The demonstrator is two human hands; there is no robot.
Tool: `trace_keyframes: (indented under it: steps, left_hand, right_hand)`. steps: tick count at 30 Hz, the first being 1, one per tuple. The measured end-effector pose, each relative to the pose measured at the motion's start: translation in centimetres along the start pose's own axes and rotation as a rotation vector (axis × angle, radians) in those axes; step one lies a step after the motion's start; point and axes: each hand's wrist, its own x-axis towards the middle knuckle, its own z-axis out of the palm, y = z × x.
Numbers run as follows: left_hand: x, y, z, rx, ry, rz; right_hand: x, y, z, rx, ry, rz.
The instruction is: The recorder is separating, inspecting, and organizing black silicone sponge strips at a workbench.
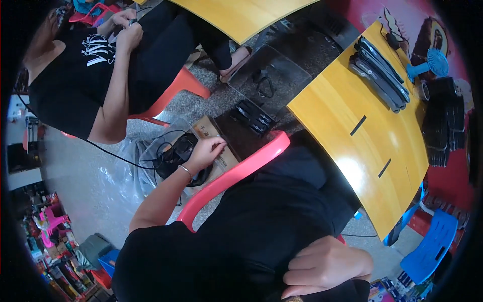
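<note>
We see the black pieces [253, 118] far and right of the nearer, left hand [204, 153], long axes seemingly slanting near-right. Its fingers curl, as do the right hand's [328, 267]; whether either grips anything, we cannot tell.

We see a blue fan [437, 63] near a clear cup [423, 91], by the edge of the yellow table [332, 110] — and, far left, a pink stool [52, 220].

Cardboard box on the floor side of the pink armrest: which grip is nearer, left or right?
Left. The left grip overlaps the cardboard box in view; contact is unclear. The right grip is well away, lower right, by the person's torso.
</note>
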Motion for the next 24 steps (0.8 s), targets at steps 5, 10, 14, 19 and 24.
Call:
trace_keyframes:
  steps: [5, 10, 14, 19, 24]
  left_hand:
    - [0.5, 1.4, 2.6, -0.033, -0.066, 0.076]
    - [0.5, 2.0, 5.4, -0.256, -0.249, 0.082]
    - [0.5, 2.7, 5.4, -0.071, -0.325, 0.05]
    - [0.5, 1.8, 5.7, -0.035, -0.362, 0.068]
    - [1.2, 1.4, 6.0, -0.094, -0.349, 0.082]
  right_hand:
    - [1.0, -0.5, 0.1, 0.058, 0.089, 0.06]
    - [1.4, 0.0, -0.1, 0.07, 0.05, 0.133]
    - [1.7, 0.4, 0.1, 0.105, 0.102, 0.114]
    - [2.1, 0.3, -0.8, 0.072, 0.02, 0.19]
    - [1.3, 1.6, -0.2, 0.213, 0.038, 0.04]
